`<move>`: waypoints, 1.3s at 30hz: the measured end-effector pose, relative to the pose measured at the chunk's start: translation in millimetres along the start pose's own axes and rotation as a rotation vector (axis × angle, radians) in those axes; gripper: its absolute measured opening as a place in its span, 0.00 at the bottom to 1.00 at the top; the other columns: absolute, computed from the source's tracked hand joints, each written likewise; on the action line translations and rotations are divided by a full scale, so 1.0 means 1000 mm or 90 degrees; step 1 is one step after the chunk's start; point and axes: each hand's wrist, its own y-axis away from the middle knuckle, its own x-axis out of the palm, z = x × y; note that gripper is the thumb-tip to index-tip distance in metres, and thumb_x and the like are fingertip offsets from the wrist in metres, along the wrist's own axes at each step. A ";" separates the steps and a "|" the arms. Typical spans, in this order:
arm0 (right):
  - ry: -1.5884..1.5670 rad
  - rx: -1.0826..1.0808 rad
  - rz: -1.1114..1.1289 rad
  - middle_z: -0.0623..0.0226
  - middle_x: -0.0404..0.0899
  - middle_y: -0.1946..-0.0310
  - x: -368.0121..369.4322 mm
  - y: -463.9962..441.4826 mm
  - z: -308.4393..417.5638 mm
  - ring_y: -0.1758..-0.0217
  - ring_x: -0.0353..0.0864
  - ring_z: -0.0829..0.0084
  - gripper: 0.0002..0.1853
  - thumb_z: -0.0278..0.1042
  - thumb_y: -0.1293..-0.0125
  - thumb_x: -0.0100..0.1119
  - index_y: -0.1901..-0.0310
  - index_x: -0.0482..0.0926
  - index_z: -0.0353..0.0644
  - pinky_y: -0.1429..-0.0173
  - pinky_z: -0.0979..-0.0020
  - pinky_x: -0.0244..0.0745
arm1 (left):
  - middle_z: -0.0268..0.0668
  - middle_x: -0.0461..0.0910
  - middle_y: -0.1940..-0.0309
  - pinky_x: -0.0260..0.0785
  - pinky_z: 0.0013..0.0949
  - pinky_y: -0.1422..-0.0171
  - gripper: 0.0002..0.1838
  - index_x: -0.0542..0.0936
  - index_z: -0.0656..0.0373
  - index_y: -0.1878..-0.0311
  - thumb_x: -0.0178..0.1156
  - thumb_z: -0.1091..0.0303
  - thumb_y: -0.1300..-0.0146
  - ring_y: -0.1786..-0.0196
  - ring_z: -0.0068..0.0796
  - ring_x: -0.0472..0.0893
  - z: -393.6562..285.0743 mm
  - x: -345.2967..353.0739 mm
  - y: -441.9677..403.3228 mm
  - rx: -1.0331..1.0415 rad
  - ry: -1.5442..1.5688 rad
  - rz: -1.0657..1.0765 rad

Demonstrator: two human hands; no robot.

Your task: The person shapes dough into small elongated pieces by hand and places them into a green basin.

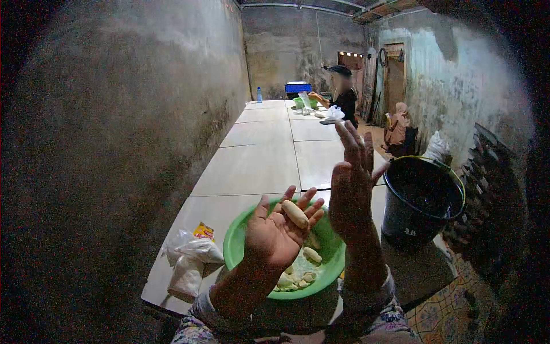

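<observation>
On the upturned palm of my left hand (278,235) lies a pale, oval roll of dough (295,214), with the fingers spread beneath it. My right hand (353,172) is raised to the right of it, fingers stretched upward, touching nothing. Below both hands stands a green basin (234,241) on the white table (258,166). Inside the basin are another pale roll (311,255) and several small lumps (301,281), partly hidden by my left hand and forearm.
Plastic bags of white stuff (192,261) and a yellow-red packet (204,231) lie left of the basin. A black bucket (421,200) stands right. At the far end are a person in black (344,97), a green bowl (298,103) and a blue crate (298,88). Another person (399,127) sits by the right wall.
</observation>
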 end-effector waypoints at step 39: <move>-0.269 -0.123 0.236 0.74 0.74 0.41 0.004 0.007 0.032 0.29 0.57 0.55 0.08 0.41 0.45 0.66 0.63 0.86 0.59 0.31 0.35 0.36 | 0.46 0.70 0.39 0.53 0.41 0.28 0.17 0.68 0.59 0.40 0.40 0.67 0.28 0.35 0.37 0.67 -0.017 0.010 0.022 0.637 -1.358 0.020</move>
